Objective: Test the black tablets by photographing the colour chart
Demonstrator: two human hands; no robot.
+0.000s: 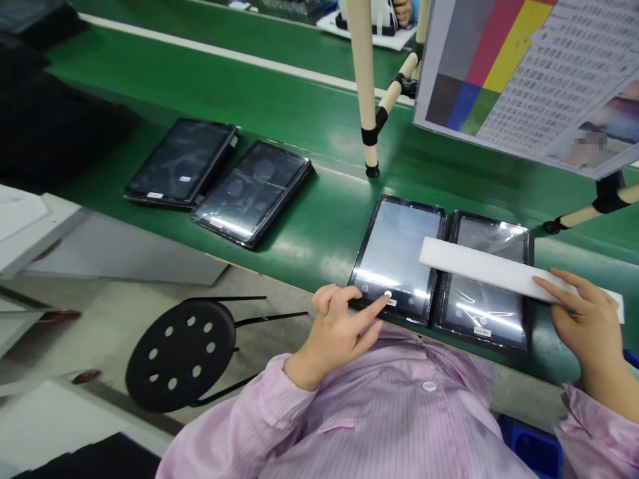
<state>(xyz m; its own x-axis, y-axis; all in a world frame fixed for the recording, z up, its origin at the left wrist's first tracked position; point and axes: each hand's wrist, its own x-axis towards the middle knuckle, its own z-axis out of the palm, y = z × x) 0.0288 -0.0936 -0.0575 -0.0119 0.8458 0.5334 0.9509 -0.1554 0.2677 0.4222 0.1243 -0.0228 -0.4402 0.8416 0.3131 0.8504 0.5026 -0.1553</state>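
Note:
Two tablets lie side by side in front of me at the bench's near edge. On the left tablet (pixel 399 243), whose screen is lit pale, the stretched index finger of my left hand (pixel 339 326) touches near the round icon at the bottom. That hand holds nothing; its other fingers are partly curled. My right hand (pixel 592 319) grips a white foam strip (pixel 479 266) near its right end. The strip lies across the right tablet (pixel 484 303), which has a darker screen, and its far end overlaps the left tablet's edge. Clear film covers both tablets.
Stacked tablets (pixel 254 189) and another tablet stack (pixel 182 159) lie further left on the green bench (pixel 319 219). A pipe frame (pixel 367 86) holds a printed sheet (pixel 529 80). A black stool (pixel 182 352) stands on the floor. Across the bench, a person's hand (pixel 402 11) shows.

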